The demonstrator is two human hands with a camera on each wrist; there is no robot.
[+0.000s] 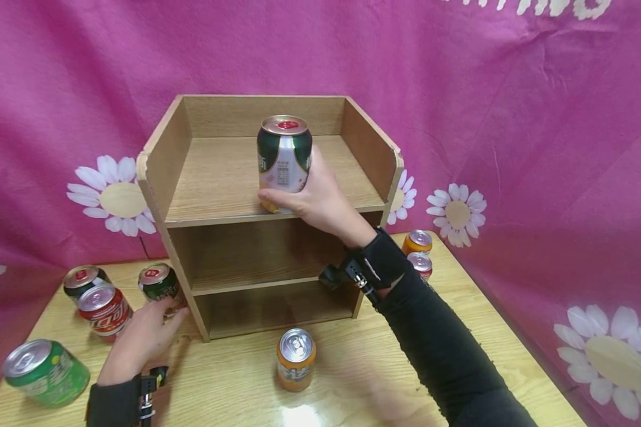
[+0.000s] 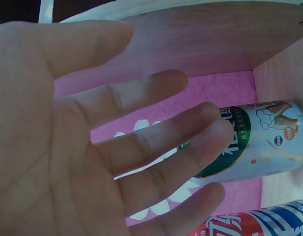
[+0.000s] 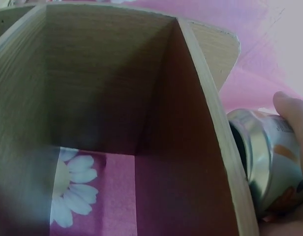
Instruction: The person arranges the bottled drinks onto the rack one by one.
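My right hand [image 1: 320, 196] grips a dark green and white can [image 1: 284, 157] with a red tab, thumb across its front. That can is upright at the front edge of the shelf unit's top board [image 1: 219, 178]. In the right wrist view the silver bottom of the can [image 3: 259, 157] is beside the board's edge. My left hand [image 1: 144, 332] is beside another dark green can [image 1: 159, 281], left of the shelf unit. The left wrist view shows its fingers spread and loosely bent in front of that can [image 2: 259, 142]; contact cannot be told.
A red can [image 1: 105, 311], another dark can [image 1: 82, 279] and a light green can [image 1: 48, 373] stand at the left. An orange can [image 1: 296, 362] stands before the wooden shelf unit [image 1: 176, 255]. Two cans, orange [image 1: 418, 241] and red [image 1: 421, 264], are at its right.
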